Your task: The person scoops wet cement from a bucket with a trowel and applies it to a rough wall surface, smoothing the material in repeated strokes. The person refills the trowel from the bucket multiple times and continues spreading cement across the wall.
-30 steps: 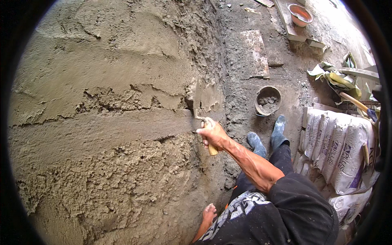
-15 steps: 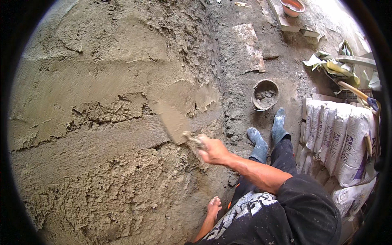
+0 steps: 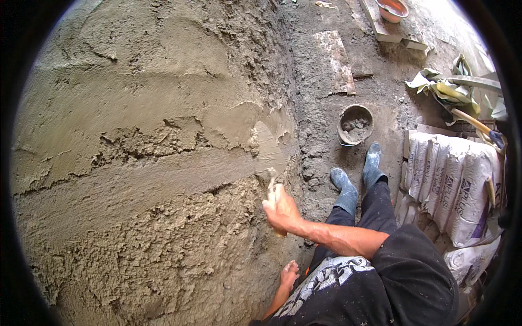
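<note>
My right hand [image 3: 283, 211] is closed around the handle of a mortar-coated trowel [image 3: 269, 149]. The blade lies against the wet mortar on the wall [image 3: 136, 179], close to the corner at its right end, and its tip points away from me. A small lump of mortar [image 3: 254, 142] clings along the blade's left edge. Low beside my body, my left hand [image 3: 289, 274] hangs near the wall with loosely bent fingers and nothing visible in it. A ragged hollow [image 3: 147, 142] runs through the mortar, above a smoother band; the coat below that is rough.
A bucket [image 3: 354, 126] with some mortar stands just beyond my boots [image 3: 345, 187]. White sacks [image 3: 443, 182] are stacked at the right, with crumpled sheeting [image 3: 451, 89] behind them. Farther off are a flat board [image 3: 334, 62] and an orange basin [image 3: 391, 10].
My right hand has turned the trowel upright and swept it right along the wall toward the corner. Mortar has gathered at the blade's edge. My left hand has barely moved.
</note>
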The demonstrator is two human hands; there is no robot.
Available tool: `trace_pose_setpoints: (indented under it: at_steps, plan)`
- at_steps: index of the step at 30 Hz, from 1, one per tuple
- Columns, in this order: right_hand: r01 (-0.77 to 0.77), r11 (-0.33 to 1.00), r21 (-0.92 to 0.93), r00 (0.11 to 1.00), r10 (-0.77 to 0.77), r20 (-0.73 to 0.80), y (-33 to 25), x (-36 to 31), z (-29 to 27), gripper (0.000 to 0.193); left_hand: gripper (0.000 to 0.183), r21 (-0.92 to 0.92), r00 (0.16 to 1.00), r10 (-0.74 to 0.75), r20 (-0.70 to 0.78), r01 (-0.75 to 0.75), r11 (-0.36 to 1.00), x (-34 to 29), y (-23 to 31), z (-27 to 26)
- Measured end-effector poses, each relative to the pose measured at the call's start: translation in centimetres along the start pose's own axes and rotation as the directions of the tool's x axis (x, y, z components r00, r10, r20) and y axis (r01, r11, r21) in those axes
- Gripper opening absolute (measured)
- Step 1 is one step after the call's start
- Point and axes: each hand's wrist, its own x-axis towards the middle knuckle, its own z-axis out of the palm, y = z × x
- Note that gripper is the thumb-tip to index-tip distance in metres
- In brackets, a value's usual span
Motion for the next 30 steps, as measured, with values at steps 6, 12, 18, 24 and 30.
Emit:
trace_pose_setpoints:
  at_steps: [6,12,18,24,30]
  plan:
    - [0.048,0.988,0.147,0.978,-0.077,0.194,-5.6,-4.2,-2.0,0.044,0.05,0.04,0.998,0.06,0.036,-0.062,0.997,1.7,1.6,-0.2]
    - [-0.018,0.88,0.475,0.928,-0.162,0.334,-5.5,-4.8,-6.9,0.038,0.048,0.043,0.998,0.067,0.015,-0.068,0.997,2.0,2.3,-1.0]
    - [0.15,0.974,0.167,0.92,-0.076,-0.383,0.7,0.0,-6.9,0.041,0.047,0.073,0.999,-0.046,-0.012,0.046,0.996,1.5,2.2,-0.6]
    - [0.173,0.984,0.028,0.95,-0.16,-0.267,2.0,5.0,-1.6,0.051,0.045,0.048,1.0,0.011,0.006,-0.012,0.999,1.0,2.4,-0.3]
    - [-0.054,0.872,0.486,0.994,0.095,-0.06,6.1,7.0,-6.6,0.029,0.041,0.043,1.0,-0.005,0.004,0.005,0.999,1.1,1.4,-0.2]
